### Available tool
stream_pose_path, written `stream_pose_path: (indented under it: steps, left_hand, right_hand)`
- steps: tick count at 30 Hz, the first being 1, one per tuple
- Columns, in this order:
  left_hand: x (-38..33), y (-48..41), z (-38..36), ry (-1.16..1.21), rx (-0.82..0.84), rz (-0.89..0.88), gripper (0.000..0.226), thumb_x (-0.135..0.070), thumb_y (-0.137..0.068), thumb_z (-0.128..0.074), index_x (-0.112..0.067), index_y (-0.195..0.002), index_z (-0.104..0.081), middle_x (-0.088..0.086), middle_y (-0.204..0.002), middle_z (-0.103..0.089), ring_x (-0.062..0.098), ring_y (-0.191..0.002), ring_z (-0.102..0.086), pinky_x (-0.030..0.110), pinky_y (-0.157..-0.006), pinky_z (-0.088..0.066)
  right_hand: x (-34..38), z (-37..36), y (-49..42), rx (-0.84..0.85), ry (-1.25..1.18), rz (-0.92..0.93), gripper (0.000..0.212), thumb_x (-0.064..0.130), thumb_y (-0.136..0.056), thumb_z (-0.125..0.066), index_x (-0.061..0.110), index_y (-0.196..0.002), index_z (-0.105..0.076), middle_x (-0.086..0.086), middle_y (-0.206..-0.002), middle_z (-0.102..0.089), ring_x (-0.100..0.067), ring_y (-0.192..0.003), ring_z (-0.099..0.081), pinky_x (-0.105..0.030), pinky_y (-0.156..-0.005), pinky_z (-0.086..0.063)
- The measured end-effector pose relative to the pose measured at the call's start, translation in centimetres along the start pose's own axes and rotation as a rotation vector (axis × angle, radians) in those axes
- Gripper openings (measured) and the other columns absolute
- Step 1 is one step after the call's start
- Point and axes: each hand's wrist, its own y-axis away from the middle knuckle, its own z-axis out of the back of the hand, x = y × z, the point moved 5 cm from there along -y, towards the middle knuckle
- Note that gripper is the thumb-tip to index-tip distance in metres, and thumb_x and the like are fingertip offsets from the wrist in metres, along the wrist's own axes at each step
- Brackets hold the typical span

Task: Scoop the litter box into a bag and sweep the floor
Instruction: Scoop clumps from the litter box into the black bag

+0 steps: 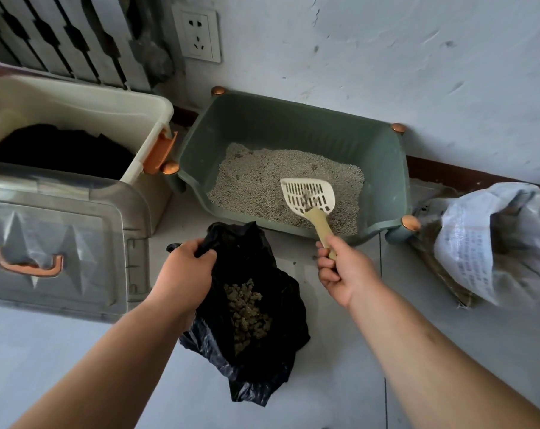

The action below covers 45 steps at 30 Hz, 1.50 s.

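Right hand [339, 270] grips scoop [308, 195], left hand [185, 270] holds bag [281, 351]; sack [491, 243] print illegible

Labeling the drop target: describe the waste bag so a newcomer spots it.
Find the green litter box against the wall. On the floor just before it lies a black plastic bag, gripped by the left hand. Unlike the printed whitish sack at right, it holds litter clumps.

**Dim soft light, wide-angle warp**

Flat indoor light, shadows soft. Faint glare on clear lid [55, 230]. Folds of black bag [262, 261] crushed dark. Bars of radiator [61, 35] bend at the corner. Print on sack [479, 252] blurred.
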Motion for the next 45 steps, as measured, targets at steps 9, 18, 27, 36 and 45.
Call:
stream_pose_path:
  steps: [9, 18, 27, 36, 45]
  left_hand:
    - [0.1, -0.7, 0.0, 0.015, 0.010, 0.010, 0.024, -0.017, -0.101, -0.051, -0.020, -0.120, -0.065, 0.004, -0.097, -0.074, 0.024, -0.091, -0.071, 0.043, -0.087, -0.058]
    - [0.4, -1.6, 0.1, 0.009, 0.008, 0.011, 0.023, -0.021, -0.100, -0.053, -0.024, -0.120, -0.065, -0.001, -0.096, -0.075, 0.019, -0.090, -0.072, 0.040, -0.086, -0.058]
    - [1.5, -2.0, 0.1, 0.018, 0.011, 0.054, 0.027, -0.020, -0.100, -0.053, -0.023, -0.124, -0.064, 0.001, -0.097, -0.076, 0.022, -0.091, -0.072, 0.045, -0.089, -0.058]
    - [1.1, -1.7, 0.1, 0.028, 0.006, 0.047, 0.023, -0.019, -0.101, -0.052, -0.023, -0.121, -0.063, 0.001, -0.096, -0.075, 0.021, -0.091, -0.072, 0.039, -0.084, -0.058]
    - [0.6, -0.9, -0.1, 0.003, -0.005, 0.031, 0.026, -0.020, -0.100, -0.053, -0.021, -0.123, -0.064, 0.001, -0.094, -0.076, 0.022, -0.088, -0.073, 0.042, -0.085, -0.059]
  right_hand:
    - [2.8, -4.4, -0.9, 0.116, -0.216, -0.110, 0.018, 0.006, -0.098, -0.030, 0.014, -0.104, -0.045, 0.002, -0.048, -0.037, -0.002, -0.028, -0.031, -0.014, -0.024, -0.018]
    - [1.4, -6.3, -7.5, -0.026, -0.146, -0.057, 0.028, 0.028, -0.101, -0.045, 0.015, -0.076, -0.042, 0.004, -0.064, -0.033, -0.001, -0.025, -0.027, -0.013, -0.026, -0.014]
    - [0.6, -4.7, -7.5, 0.014, -0.233, 0.017, 0.012, 0.022, -0.100, -0.049, 0.013, -0.091, -0.051, 0.003, -0.064, -0.035, 0.000, -0.028, -0.028, -0.012, -0.025, -0.016]
    - [0.7, -1.9, -6.3, 0.011, -0.172, 0.073, 0.005, 0.019, -0.098, -0.053, 0.017, -0.095, -0.057, 0.001, -0.066, -0.039, 0.001, -0.030, -0.028, -0.011, -0.027, -0.016]
    - [0.5, -0.8, -4.5, 0.023, -0.107, 0.056, 0.007, 0.021, -0.098, -0.052, 0.015, -0.094, -0.053, 0.002, -0.064, -0.038, 0.001, -0.028, -0.027, -0.011, -0.025, -0.016]
